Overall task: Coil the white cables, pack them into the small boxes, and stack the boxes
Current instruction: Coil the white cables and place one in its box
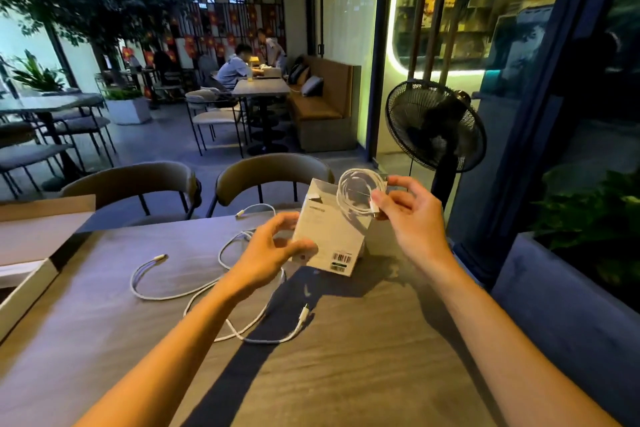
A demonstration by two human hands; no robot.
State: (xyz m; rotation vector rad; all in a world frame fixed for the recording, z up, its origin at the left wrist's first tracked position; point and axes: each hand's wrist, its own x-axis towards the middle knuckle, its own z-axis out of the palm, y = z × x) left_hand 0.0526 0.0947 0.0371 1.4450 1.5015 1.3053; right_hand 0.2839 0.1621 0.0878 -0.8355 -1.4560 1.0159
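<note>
The right hand (412,218) pinches a coiled white cable (360,192) between thumb and fingers just above the open top of a small white box (329,236), which the left hand (273,253) grips by its near side, holding it tilted above the table (363,357). This looks like the packing step: next, the coil must go down through the box's open top without springing loose. Below and left of the box, loose cables (207,288) lie uncoiled on the table.

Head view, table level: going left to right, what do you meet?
Open cardboard box → loose white cables → left hand → small white box → coiled white cable → right hand.
</note>
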